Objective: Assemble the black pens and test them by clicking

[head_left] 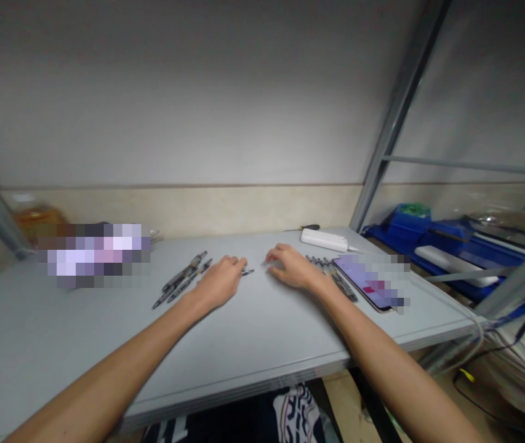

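Observation:
My left hand is closed over a pen low above the grey tabletop, and the pen's tip sticks out to the right past the fingers. Facing it across a small gap, my right hand has its fingers curled, with a small pale thing at the fingertips that is too blurred to name. Beside my left hand lies a group of grey-and-black pens, slanted on the table. Another row of similar pens lies just right of my right wrist, partly hidden by my forearm.
A phone lies right of the pens. Behind are a white power strip with a cable and a screwdriver. A pixelated object stands at the left. Metal posts frame the table; blue bins stand beyond.

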